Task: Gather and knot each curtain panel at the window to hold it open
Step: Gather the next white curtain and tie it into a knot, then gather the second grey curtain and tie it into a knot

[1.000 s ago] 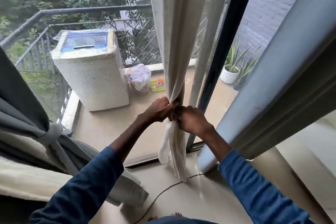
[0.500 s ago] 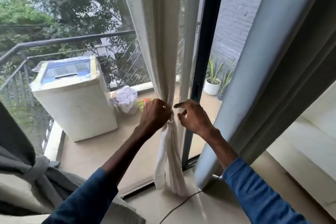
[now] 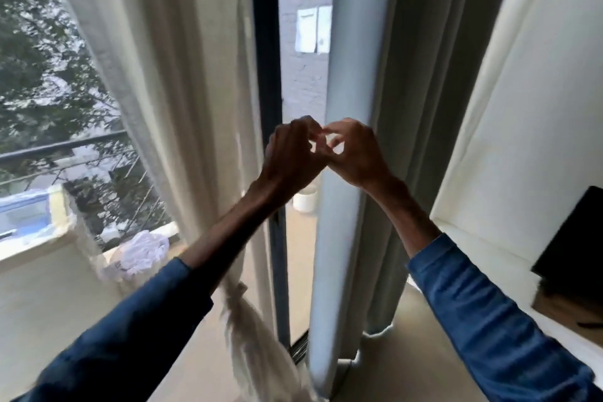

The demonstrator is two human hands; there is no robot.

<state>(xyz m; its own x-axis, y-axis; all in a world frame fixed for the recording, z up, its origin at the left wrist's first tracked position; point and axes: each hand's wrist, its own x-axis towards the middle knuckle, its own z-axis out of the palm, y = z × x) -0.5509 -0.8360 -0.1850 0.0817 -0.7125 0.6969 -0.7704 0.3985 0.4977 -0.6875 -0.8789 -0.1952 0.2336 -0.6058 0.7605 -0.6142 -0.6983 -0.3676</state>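
Note:
The cream curtain panel (image 3: pixel 169 108) hangs left of the dark window frame (image 3: pixel 266 42). It is gathered into a knot (image 3: pixel 239 295) low down, with its tail hanging blurred below. The grey curtain panel (image 3: pixel 352 42) hangs straight and loose right of the frame. My left hand (image 3: pixel 290 153) and my right hand (image 3: pixel 355 153) are raised in front of the grey panel's left edge. Their curled fingertips meet there. Blur hides whether they pinch any fabric.
Outside on the balcony stand a wrapped white appliance (image 3: pixel 29 215), a white bag (image 3: pixel 140 251), a white pot (image 3: pixel 305 201) and a metal railing (image 3: pixel 65 143). A white ledge at the right carries a black object (image 3: pixel 574 238). Papers (image 3: pixel 311 29) hang on the brick wall.
Both hands have let go of the cream curtain's knot and moved up and to the right, to the grey panel's edge. The view has tilted up and turned right.

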